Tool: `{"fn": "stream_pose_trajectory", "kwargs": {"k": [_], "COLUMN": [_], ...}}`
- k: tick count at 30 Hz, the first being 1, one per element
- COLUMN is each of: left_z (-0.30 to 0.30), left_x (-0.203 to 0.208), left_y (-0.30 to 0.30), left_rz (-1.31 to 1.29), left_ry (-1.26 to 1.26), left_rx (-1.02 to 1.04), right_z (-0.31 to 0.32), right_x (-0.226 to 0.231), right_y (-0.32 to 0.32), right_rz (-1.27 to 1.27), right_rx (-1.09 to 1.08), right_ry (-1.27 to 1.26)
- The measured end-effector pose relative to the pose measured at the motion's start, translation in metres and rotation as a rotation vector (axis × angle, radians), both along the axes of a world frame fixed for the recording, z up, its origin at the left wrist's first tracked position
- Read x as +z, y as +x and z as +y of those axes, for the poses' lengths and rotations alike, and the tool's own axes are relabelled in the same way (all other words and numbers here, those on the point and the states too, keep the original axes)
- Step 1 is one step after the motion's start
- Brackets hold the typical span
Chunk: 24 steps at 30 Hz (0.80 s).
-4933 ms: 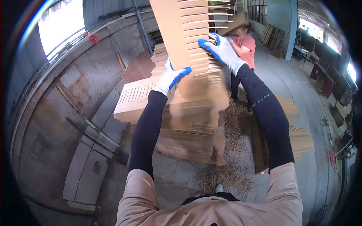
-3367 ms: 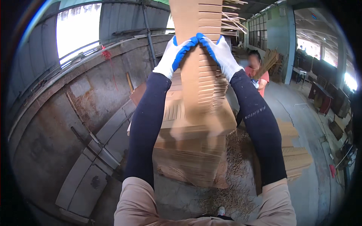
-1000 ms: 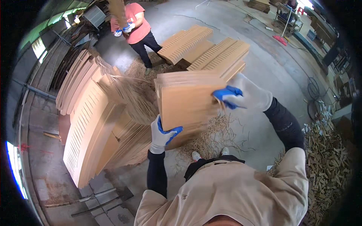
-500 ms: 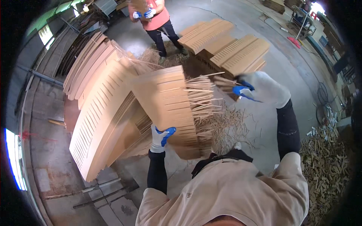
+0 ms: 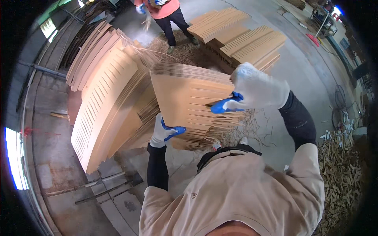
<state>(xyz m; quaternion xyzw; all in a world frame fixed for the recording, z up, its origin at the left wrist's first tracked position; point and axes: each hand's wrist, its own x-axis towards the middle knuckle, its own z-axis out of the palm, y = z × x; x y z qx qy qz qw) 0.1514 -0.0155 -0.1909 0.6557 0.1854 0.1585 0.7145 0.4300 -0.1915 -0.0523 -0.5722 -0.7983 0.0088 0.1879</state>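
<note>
A thick stack of slotted cardboard sheets point(image 5: 173, 98) stands tilted in front of me, its layered edge facing up. Loose cardboard strips point(image 5: 228, 120) stick out along its right side. My left hand point(image 5: 162, 131), in a white glove with blue fingertips, grips the lower left edge, thumb across the face. Gloved the same way, my right hand point(image 5: 256, 88) closes over the right edge, its blue thumb on the slotted face. The fingers behind the stack are hidden.
Curved piles of slotted cardboard point(image 5: 104, 92) lean at the left. More slotted stacks point(image 5: 252, 43) lie beyond my right hand. A gloved co-worker point(image 5: 169, 19) stands at the far side near strip scraps point(image 5: 183, 53). Cardboard offcuts point(image 5: 340, 169) heap at the right; a black cable point(image 5: 338, 100) lies nearby.
My right hand has come left from the air onto the stack's right edge. The stack has turned so its layered top edge shows more, and fewer strips stick out clearly.
</note>
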Motion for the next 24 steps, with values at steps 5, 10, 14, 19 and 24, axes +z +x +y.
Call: {"fn": "stream_pose_trajectory", "kwargs": {"k": [5,10,14,19,24], "left_z": [-0.007,-0.018,-0.019,-0.022,-0.027], "left_x": [0.004,0.002,-0.010,-0.004,-0.009], "left_y": [0.016,0.027,0.035,0.037,0.035], "left_rz": [-0.046,-0.059,-0.109,-0.097,-0.019], "left_ry": [0.117,0.023,0.059,0.088,0.140], "left_rx": [-0.043,-0.019,-0.014,0.007,0.061], "right_z": [-0.017,-0.023,-0.035,-0.034,-0.033], "right_x": [0.014,0.007,-0.009,-0.023,-0.038], "right_y": [0.010,0.022,0.008,0.006,0.014], "right_rz": [-0.119,0.461,1.168,1.322,0.689], "right_rx": [0.111,0.180,0.106,-0.053,-0.292], "right_ry": [-0.029,-0.455,-0.487,-0.341,-0.007]}}
